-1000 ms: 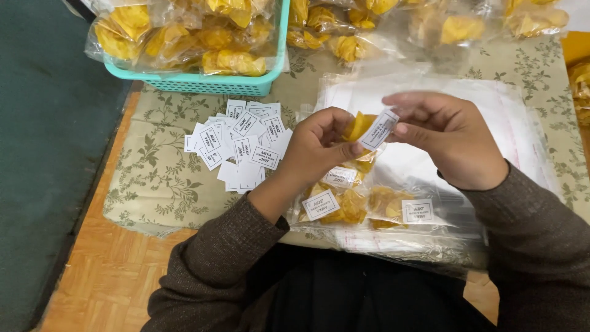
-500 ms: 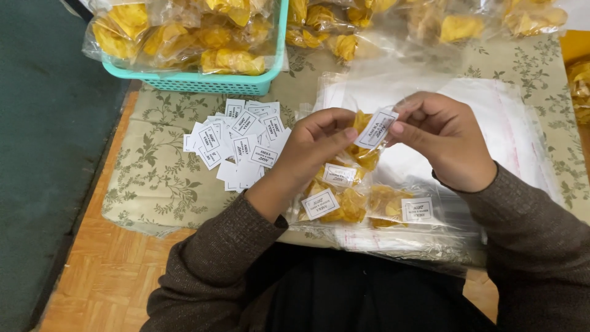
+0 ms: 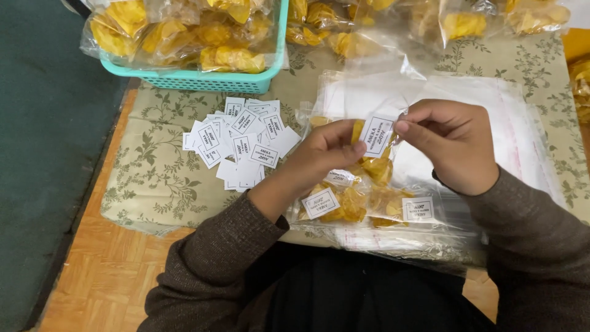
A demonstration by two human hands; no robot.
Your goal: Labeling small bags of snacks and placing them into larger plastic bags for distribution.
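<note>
Pinching a small white paper label (image 3: pixel 376 133) between both hands over a clear bag of yellow chips (image 3: pixel 376 169).

Near the middle of the frame, the left hand (image 3: pixel 326 154) curls its fingers closed on the label's left edge and the crinkly bag beneath, while the right hand (image 3: pixel 452 144) grips the label's right edge with thumb and forefinger. Two more flat, glossy chip bags (image 3: pixel 369 206), each with a rectangular label, lie just below. A loose heap of paper labels (image 3: pixel 243 147) is left of centre on the leaf-patterned cloth (image 3: pixel 153 178). A turquoise plastic basket (image 3: pixel 190 79) of filled bags sits upper left; a stack of empty clear bags (image 3: pixel 522 135) lies right.
</note>
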